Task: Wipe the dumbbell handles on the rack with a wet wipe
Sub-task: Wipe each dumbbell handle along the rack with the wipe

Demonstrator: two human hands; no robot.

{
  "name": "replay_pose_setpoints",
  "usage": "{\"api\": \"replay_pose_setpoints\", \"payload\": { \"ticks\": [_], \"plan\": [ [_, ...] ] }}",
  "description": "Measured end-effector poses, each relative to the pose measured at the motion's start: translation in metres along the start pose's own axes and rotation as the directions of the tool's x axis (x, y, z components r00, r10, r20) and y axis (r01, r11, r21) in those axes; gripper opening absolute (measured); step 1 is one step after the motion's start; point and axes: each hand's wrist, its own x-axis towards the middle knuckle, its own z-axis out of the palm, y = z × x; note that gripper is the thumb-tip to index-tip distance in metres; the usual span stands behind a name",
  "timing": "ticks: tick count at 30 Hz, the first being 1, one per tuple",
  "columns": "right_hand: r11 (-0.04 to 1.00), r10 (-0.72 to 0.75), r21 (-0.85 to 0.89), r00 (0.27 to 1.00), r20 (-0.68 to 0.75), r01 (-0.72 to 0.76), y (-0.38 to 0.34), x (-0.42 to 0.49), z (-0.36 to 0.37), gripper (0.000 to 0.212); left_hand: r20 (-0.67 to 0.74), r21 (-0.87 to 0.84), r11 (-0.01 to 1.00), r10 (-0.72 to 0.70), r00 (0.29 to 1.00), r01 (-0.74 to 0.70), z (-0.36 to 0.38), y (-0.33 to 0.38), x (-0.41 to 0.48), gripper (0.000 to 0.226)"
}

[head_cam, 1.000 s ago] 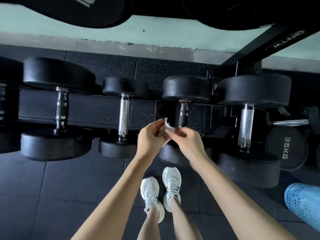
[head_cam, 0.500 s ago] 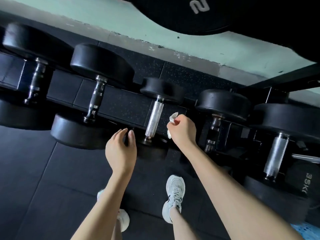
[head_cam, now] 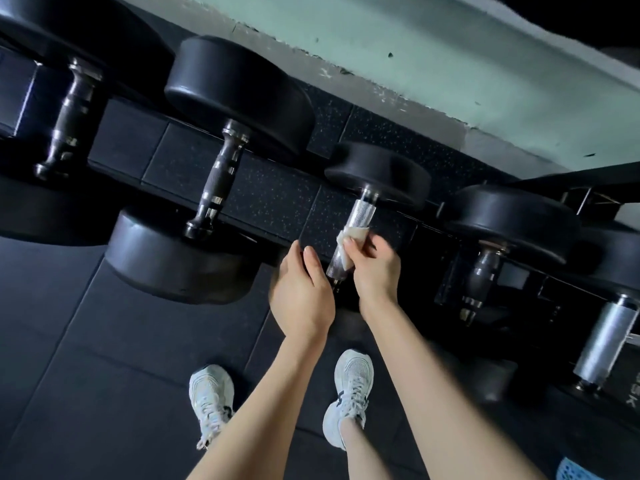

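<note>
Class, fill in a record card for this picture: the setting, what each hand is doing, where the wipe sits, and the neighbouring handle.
Setting: row of dumbbells over a dark rubber floor
Right hand: grips the wet wipe round the silver handle
Left hand: fingers straight, beside that handle's near end; contact unclear
Wipe position: about midway along the handle
Neighbour on the left: dark handle, no hand on it
Below: white shoes
</note>
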Motion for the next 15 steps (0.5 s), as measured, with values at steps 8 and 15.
{"api": "replay_pose_setpoints", "payload": {
  "ticks": [8,15],
  "plan": [
    [0.967,-0.217,-0.173,0.958,-0.185,0.186,-0.002,0.009,0.014,0.014,-0.014,0.019,0.999,0.028,1.0,-0.028,0.002,-0.001,0.0,0.056],
    [0.927,-0.341,-0.25,0.904,-0.257,0.279,-0.004,0.011,0.019,0.016,-0.018,0.028,0.999,0.029,0.999,-0.028,0.002,0.0,-0.001,0.063]
  ]
}}
